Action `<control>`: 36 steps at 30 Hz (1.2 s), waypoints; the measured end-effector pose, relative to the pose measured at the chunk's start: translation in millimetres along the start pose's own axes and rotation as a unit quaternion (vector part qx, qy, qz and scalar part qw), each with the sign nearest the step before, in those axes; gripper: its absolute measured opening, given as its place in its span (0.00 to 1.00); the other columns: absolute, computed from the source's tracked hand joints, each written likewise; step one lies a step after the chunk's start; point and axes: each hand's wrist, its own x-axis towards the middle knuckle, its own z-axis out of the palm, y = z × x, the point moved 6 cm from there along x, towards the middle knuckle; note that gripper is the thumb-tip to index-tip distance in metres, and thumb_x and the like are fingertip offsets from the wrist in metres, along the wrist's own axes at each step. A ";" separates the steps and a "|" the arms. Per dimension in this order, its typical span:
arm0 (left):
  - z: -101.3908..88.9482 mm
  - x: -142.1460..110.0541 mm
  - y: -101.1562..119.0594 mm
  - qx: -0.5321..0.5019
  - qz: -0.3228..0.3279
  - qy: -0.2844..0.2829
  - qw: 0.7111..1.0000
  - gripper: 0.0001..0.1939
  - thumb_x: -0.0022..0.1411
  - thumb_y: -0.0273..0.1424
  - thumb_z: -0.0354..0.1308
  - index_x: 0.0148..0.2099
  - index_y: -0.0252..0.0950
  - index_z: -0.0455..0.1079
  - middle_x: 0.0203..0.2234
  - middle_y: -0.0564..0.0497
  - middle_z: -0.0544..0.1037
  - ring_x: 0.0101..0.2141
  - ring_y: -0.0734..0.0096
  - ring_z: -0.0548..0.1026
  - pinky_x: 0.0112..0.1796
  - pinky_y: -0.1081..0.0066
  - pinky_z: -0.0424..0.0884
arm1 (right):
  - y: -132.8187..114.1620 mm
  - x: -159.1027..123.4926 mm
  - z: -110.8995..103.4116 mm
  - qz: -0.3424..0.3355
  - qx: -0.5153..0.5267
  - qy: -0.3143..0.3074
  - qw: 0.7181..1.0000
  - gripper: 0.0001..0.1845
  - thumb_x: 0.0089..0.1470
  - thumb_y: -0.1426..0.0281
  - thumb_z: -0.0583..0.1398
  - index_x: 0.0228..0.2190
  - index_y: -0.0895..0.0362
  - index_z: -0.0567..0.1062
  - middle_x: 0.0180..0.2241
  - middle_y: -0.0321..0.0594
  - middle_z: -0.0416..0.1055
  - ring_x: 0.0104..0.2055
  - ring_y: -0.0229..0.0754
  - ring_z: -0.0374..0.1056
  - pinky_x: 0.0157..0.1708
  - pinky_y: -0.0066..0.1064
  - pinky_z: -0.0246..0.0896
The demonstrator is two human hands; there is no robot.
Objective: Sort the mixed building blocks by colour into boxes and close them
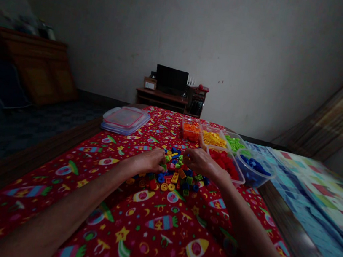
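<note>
A mixed pile of small plastic building bricks (175, 177) in blue, yellow, red, green and orange lies on the red patterned tablecloth (150, 236). My left hand (154, 160) is at the pile's left side, fingers bent inward and pressed together among the bricks. A yellow piece (172, 156) lies just beyond its fingertips. On the right side of the pile, my right hand (199, 159) reaches down with curled fingers. Whatever either hand grips is hidden by the fingers or too small to name.
Beside my right hand stand clear tubs of red bricks (224, 163) and blue bricks (254, 165). Farther back are tubs of orange pieces (191, 130), yellow pieces (214, 138) and green pieces (234, 143). Stacked lids (125, 120) lie at the far left. A bed (314, 199) adjoins the right edge.
</note>
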 end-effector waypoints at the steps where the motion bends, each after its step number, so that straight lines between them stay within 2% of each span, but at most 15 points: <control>1: -0.4 0.6 0.9 -0.003 0.005 0.006 1.000 0.05 0.45 0.32 0.63 0.25 0.36 0.75 0.30 0.47 0.77 0.34 0.63 0.73 0.35 0.73 0.67 | 0.0 0.4 0.0 0.002 0.002 0.001 1.000 0.04 0.50 0.74 0.56 0.30 0.57 0.71 0.26 0.37 0.68 0.26 0.34 0.59 0.25 0.26 0.44; 7: -9.0 4.5 -11.7 -0.106 -0.029 0.012 0.994 0.08 0.45 0.32 0.59 0.31 0.38 0.76 0.26 0.52 0.78 0.30 0.66 0.74 0.31 0.74 0.66 | -1.0 0.4 -1.6 -0.001 0.003 0.003 1.000 0.06 0.48 0.76 0.57 0.30 0.58 0.72 0.25 0.36 0.67 0.24 0.32 0.56 0.24 0.25 0.43; 10: -8.2 5.1 -12.8 -0.140 -0.035 0.011 0.989 0.11 0.44 0.32 0.59 0.33 0.37 0.76 0.27 0.52 0.79 0.29 0.66 0.74 0.30 0.74 0.67 | -0.5 -0.6 -2.8 0.005 -0.005 0.009 1.000 0.07 0.47 0.76 0.57 0.31 0.58 0.73 0.27 0.38 0.69 0.26 0.34 0.59 0.24 0.25 0.45; 13: -5.6 5.7 -12.0 -0.127 -0.039 0.012 0.991 0.11 0.43 0.31 0.60 0.33 0.37 0.76 0.27 0.51 0.79 0.29 0.66 0.74 0.29 0.73 0.66 | 0.8 -0.6 -1.8 0.019 -0.015 -0.004 1.000 0.07 0.47 0.76 0.57 0.30 0.59 0.75 0.28 0.41 0.72 0.28 0.36 0.63 0.25 0.25 0.47; 17: -4.7 6.9 -15.8 -0.080 -0.039 0.021 0.996 0.10 0.44 0.31 0.59 0.32 0.37 0.75 0.28 0.51 0.78 0.30 0.65 0.74 0.30 0.74 0.66 | -3.1 0.5 2.7 0.007 -0.023 -0.055 0.998 0.07 0.48 0.75 0.58 0.28 0.60 0.77 0.27 0.41 0.73 0.27 0.36 0.64 0.24 0.25 0.48; 20: -2.2 8.3 -19.4 -0.061 -0.030 0.014 0.998 0.11 0.45 0.32 0.58 0.33 0.37 0.75 0.28 0.52 0.78 0.30 0.66 0.74 0.30 0.74 0.65 | -11.3 -1.5 4.5 0.009 -0.049 -0.088 0.995 0.08 0.50 0.70 0.59 0.28 0.59 0.78 0.26 0.42 0.74 0.27 0.37 0.65 0.24 0.26 0.49; 23: -0.3 9.2 -20.2 -0.051 -0.019 0.015 0.998 0.11 0.45 0.31 0.58 0.33 0.38 0.75 0.28 0.52 0.78 0.30 0.67 0.73 0.30 0.75 0.65 | -22.5 -5.8 5.1 0.031 -0.077 -0.108 0.991 0.09 0.48 0.66 0.62 0.31 0.57 0.79 0.30 0.44 0.75 0.31 0.41 0.67 0.24 0.26 0.50; 27: 2.5 9.2 -18.7 -0.067 -0.014 0.003 0.998 0.10 0.43 0.29 0.58 0.31 0.40 0.76 0.26 0.53 0.78 0.30 0.67 0.73 0.31 0.76 0.65 | -30.4 -7.3 9.2 0.044 -0.100 -0.121 0.987 0.09 0.51 0.68 0.58 0.32 0.57 0.79 0.31 0.45 0.75 0.31 0.41 0.67 0.23 0.27 0.47; 32: -4.3 7.3 -16.6 -0.071 -0.030 0.017 0.997 0.11 0.44 0.30 0.58 0.33 0.40 0.77 0.29 0.52 0.79 0.31 0.66 0.74 0.32 0.75 0.66 | -15.6 1.7 7.5 0.015 -0.013 -0.079 0.997 0.06 0.48 0.70 0.60 0.29 0.59 0.76 0.23 0.37 0.69 0.24 0.33 0.59 0.22 0.26 0.44; 36: -12.7 4.8 -15.2 -0.074 -0.025 0.019 0.997 0.11 0.51 0.34 0.55 0.33 0.38 0.76 0.29 0.50 0.80 0.31 0.66 0.75 0.32 0.74 0.66 | 5.7 1.0 -15.9 0.046 0.064 0.004 0.997 0.06 0.49 0.70 0.58 0.26 0.61 0.72 0.19 0.31 0.62 0.21 0.30 0.52 0.22 0.24 0.43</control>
